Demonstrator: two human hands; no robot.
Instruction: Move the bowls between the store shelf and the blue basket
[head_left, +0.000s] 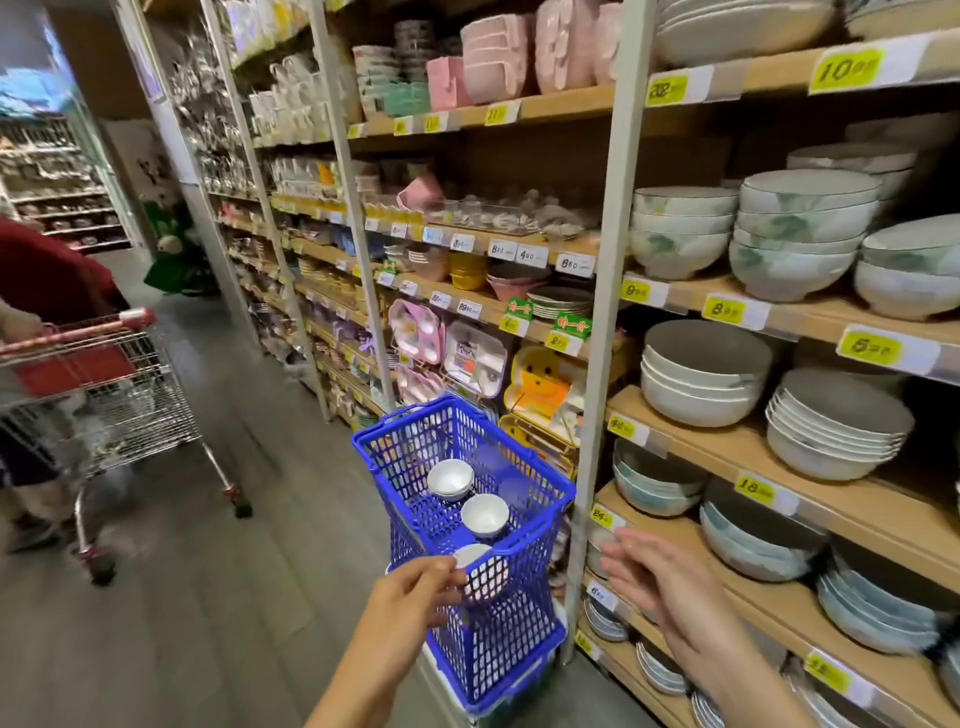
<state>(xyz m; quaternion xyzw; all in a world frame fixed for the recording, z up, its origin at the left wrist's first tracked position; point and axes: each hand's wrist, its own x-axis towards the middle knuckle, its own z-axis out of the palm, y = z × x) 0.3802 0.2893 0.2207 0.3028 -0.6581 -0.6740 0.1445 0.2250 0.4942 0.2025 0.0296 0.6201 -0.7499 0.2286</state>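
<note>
Item: my left hand pinches a bowl at the basket rim for transfer; right hand slack beside shelf.

The left hand and right hand are bare — forearms likewise, uncovered to the frame's edge.

**A homeware shop aisle**

Long wooden shelves run down the aisle, stacked with bowls, plates and pink trays. Yellow price tags line the shelf edges. A blue shopping basket stands beside the shelves, and another shopper pushes a wire trolley.
</note>
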